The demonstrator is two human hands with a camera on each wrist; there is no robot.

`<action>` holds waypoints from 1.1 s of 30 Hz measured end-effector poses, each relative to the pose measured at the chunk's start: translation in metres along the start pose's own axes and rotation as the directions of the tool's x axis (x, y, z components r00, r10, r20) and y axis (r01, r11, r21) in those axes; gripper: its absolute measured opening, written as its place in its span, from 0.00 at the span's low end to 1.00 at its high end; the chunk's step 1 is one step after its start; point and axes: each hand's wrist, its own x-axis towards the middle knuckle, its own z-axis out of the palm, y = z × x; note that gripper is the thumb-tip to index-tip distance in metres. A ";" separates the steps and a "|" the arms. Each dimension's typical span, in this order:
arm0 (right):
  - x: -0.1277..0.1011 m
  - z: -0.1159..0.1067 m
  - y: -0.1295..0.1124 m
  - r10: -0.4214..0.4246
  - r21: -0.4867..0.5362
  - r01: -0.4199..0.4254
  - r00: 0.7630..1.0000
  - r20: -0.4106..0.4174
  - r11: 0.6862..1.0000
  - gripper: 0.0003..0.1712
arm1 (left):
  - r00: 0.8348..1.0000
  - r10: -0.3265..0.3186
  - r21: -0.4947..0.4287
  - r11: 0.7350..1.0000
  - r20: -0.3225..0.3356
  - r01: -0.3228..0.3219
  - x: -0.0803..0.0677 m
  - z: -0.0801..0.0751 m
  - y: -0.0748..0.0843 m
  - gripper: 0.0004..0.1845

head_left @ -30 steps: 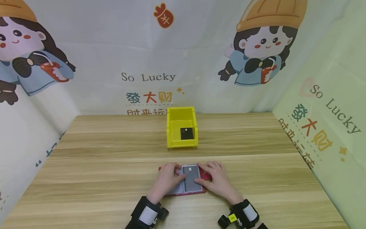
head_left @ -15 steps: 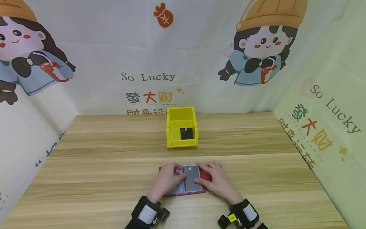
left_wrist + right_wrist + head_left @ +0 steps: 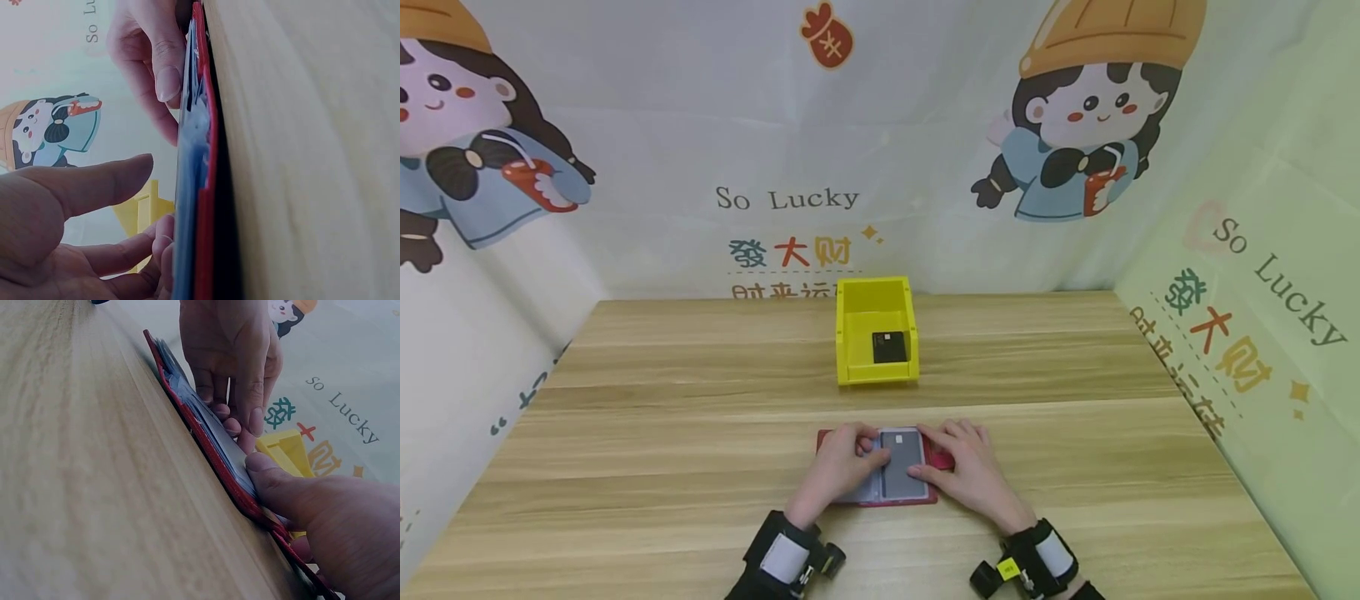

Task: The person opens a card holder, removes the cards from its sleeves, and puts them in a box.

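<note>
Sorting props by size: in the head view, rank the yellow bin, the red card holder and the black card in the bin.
1. Red card holder and yellow bin: similar, nearness makes it unsure.
2. Black card: smallest.

Grey card (image 3: 901, 462) seen shifted slightly toward 12 o'clock within the red card holder (image 3: 880, 498), its top edge now nearer the holder's far rim. Left hand (image 3: 837, 468) thumb is laid further onto the card's left edge than a second ago. Whole scene displaced marginally upward by head camera tilt
</note>
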 end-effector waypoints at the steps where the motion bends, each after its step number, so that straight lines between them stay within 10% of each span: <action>1: 0.000 0.000 0.000 0.000 0.000 0.000 1.000 -0.001 1.000 0.34 | 1.000 0.000 -0.003 1.000 -0.001 0.000 0.000 0.000 0.000 0.18; 33: 0.000 0.000 -0.001 -0.010 0.000 0.010 1.000 -0.007 1.000 0.34 | 1.000 0.020 -0.086 0.996 -0.011 -0.021 0.001 -0.001 -0.004 0.12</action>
